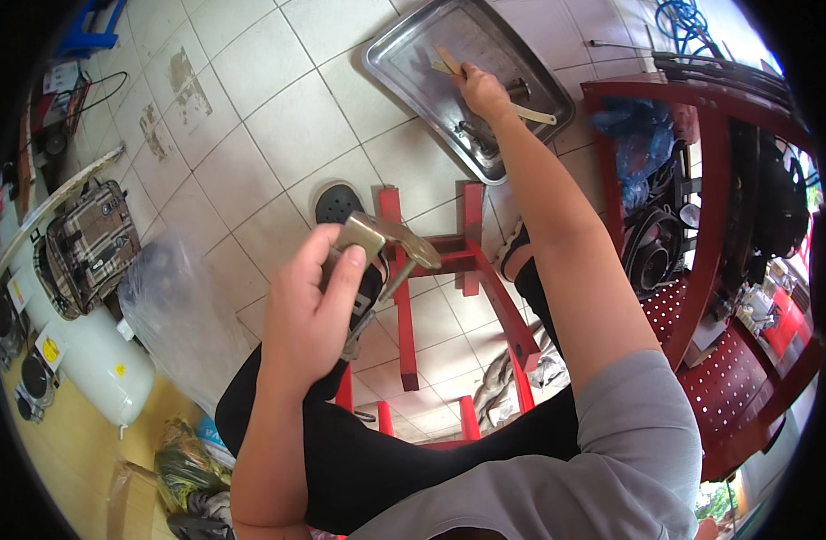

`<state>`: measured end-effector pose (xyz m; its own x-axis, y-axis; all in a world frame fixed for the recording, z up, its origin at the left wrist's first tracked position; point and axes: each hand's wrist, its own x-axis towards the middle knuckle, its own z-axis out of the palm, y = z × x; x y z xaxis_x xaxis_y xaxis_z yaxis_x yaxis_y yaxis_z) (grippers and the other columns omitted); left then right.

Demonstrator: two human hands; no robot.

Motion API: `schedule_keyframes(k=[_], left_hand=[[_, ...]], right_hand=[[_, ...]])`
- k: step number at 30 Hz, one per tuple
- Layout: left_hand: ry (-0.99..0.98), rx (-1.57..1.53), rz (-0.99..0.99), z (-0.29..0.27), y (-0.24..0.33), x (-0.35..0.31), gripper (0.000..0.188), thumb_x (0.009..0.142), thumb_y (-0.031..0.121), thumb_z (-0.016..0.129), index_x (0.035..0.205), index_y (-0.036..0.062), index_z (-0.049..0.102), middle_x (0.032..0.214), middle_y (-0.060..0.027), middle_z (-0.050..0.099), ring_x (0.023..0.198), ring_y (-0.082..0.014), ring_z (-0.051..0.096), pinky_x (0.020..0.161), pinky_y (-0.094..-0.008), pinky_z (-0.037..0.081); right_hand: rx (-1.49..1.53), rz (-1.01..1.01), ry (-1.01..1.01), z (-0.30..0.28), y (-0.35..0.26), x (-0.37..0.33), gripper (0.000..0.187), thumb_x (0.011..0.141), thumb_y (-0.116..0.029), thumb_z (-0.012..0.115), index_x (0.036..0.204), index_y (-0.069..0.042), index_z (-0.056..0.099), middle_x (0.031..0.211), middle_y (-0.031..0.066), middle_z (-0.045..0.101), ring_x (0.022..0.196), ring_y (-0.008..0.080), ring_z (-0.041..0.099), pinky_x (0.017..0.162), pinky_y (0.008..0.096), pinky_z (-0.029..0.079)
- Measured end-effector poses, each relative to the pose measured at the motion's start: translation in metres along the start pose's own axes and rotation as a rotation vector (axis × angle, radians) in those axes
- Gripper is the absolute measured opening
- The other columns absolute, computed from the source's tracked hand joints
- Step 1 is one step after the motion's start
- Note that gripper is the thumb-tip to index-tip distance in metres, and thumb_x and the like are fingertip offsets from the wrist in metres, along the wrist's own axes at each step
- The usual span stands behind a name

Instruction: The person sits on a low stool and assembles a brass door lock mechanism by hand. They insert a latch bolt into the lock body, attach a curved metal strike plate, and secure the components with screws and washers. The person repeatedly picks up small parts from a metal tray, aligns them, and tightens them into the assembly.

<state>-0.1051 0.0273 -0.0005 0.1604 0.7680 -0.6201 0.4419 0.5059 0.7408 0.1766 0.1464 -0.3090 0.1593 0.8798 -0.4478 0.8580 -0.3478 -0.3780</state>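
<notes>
My left hand (316,301) is closed around a metal part (363,236) with a squarish block, a curved brownish arm and a thin rod, held above the red metal frame (449,256). Its exact kind I cannot make out. Farther off to the right, my right hand (481,90) reaches down into a shallow steel tray (404,76). Its fingers are closed at a flat tan strip (448,60) that looks like wood. Beside that hand lies a pale handle (534,114); whether it joins the strip is hidden. Small dark metal parts (478,137) lie in the tray's near end.
A red rack (714,162) with pans and bags stands at the right. On the left are a plaid bag (91,247), a clear plastic bag (184,288) and a white tank (107,369). My shod foot (338,205) rests on the tiled floor beside the frame.
</notes>
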Motion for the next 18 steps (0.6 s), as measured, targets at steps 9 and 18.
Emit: schedule_keyframes(k=[9, 18], left_hand=[[-0.053, 0.089, -0.018, -0.002, 0.010, -0.004, 0.019, 0.090, 0.017, 0.054, 0.101, 0.0010, 0.056, 0.067, -0.0087, 0.056, 0.058, -0.0144, 0.050, 0.056, -0.0274, 0.041], [0.035, 0.078, 0.194, 0.005, 0.011, -0.007, 0.029, 0.091, 0.028, 0.052, 0.098, 0.0003, 0.055, 0.069, -0.0154, 0.055, 0.063, -0.0279, 0.054, 0.062, -0.0341, 0.043]], right_hand=[[0.036, -0.013, 0.082, 0.021, 0.025, 0.014, 0.036, 0.092, -0.037, 0.046, 0.105, -0.006, 0.058, 0.102, 0.0225, 0.062, 0.098, 0.0411, 0.058, 0.083, 0.0488, 0.046], [0.323, -0.244, 0.115, -0.098, -0.027, -0.079, 0.039, 0.096, -0.035, 0.042, 0.105, 0.000, 0.058, 0.080, 0.0204, 0.060, 0.079, 0.0353, 0.059, 0.073, 0.0414, 0.047]])
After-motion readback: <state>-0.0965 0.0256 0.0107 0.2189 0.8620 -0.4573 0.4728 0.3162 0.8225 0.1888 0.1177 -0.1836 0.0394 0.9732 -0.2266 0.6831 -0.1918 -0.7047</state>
